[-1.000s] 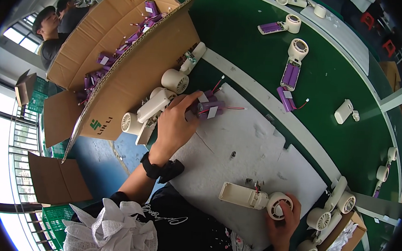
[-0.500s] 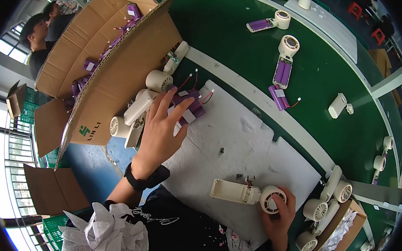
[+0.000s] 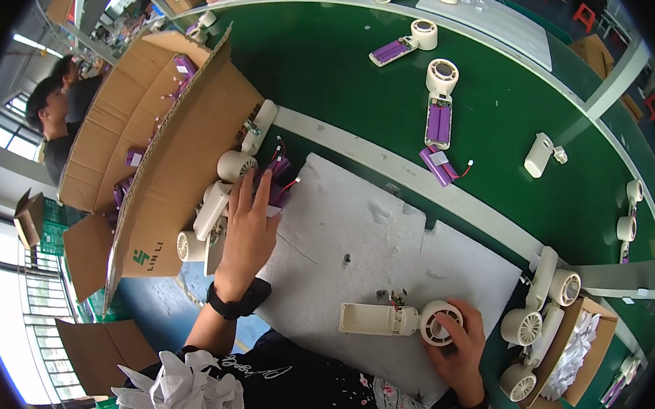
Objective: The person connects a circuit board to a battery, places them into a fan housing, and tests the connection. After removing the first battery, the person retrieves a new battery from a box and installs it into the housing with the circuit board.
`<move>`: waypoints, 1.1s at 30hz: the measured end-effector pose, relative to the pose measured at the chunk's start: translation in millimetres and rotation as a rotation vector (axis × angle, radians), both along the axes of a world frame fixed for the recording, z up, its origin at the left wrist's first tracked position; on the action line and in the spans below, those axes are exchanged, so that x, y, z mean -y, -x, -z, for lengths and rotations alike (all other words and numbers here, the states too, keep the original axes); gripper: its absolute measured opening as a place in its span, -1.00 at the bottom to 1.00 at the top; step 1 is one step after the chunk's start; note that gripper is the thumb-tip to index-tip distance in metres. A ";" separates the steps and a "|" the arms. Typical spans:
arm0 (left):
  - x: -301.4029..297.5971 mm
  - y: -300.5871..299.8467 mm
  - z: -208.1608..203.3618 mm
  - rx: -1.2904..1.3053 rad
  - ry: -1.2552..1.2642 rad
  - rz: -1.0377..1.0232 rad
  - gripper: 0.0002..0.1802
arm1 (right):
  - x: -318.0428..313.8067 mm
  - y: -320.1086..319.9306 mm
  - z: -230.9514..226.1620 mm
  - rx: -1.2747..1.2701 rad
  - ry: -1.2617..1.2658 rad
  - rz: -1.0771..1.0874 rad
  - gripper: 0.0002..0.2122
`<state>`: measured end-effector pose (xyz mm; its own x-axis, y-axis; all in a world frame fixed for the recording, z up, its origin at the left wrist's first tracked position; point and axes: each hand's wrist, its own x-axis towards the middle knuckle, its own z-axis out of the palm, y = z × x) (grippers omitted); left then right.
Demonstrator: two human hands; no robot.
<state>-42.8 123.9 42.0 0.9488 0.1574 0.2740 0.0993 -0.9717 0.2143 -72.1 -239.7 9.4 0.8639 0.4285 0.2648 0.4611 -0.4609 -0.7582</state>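
My left hand [image 3: 248,233] reaches over several purple battery packs [image 3: 278,172] at the left edge of a white foam pad [image 3: 341,228]. Its fingers are stretched out and lie against the packs, partly covering them. At the pad's lower right, my right hand [image 3: 460,344] grips the round head of a cream handheld fan [image 3: 380,320], with thumb and fingers around it. The fan's handle points left, and its shell is open and hollow. A small board with wires stands up near the fan's neck.
A large cardboard box [image 3: 185,172] with purple packs stands at left, fans [image 3: 212,210] beside it. Several more fans [image 3: 522,327] and a small carton [image 3: 607,338] of white paper are at right. Across a pale strip, the green table [image 3: 336,76] bears an opened fan [image 3: 440,110].
The view has turned slightly. My left hand's fingers have drawn closer together and shifted toward the box side of the packs. My right hand still grips the fan.
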 end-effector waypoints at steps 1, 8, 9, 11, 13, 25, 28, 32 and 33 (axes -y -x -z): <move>10.8 -0.4 -7.1 0.012 0.017 0.009 -0.35 | -1.8 0.0 0.7 0.001 0.000 -0.004 -0.46; 116.5 -80.7 -35.7 -0.105 0.328 0.667 -0.41 | -2.0 -6.7 2.0 0.062 -0.009 -0.016 -0.44; 134.9 -107.2 -33.2 -0.272 0.366 0.627 -0.46 | -1.9 -5.7 3.0 0.079 -0.007 -0.008 -0.44; 161.0 -151.4 -16.4 -0.320 0.389 0.620 -0.56 | -6.3 -4.4 -0.9 0.082 -0.003 -0.001 -0.46; 167.2 -172.9 18.1 -0.178 0.378 0.655 -0.62 | -11.9 -6.7 -2.2 0.067 -0.028 0.006 -0.50; 74.1 -122.1 -46.2 -0.235 1.348 0.708 -0.61 | -6.9 -5.6 5.0 -0.006 -0.097 -0.043 -0.46; 55.6 -110.1 -32.0 -0.235 1.377 0.740 -0.58 | -9.6 -3.7 10.1 -0.172 -0.350 0.043 -0.44; 45.1 -107.4 2.9 -0.355 1.481 0.774 -0.55 | -9.3 -12.0 1.1 -0.324 -0.472 0.071 -0.43; 45.2 -107.3 13.1 -0.378 1.579 0.799 -0.55 | -12.3 -16.1 -2.3 -0.363 -0.474 0.062 -0.42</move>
<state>64.5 78.7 29.0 0.8871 -0.4486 0.1091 0.0181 0.2699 0.9627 -56.0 -227.5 11.7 0.9546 0.2815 0.0978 0.1169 -0.0519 -0.9918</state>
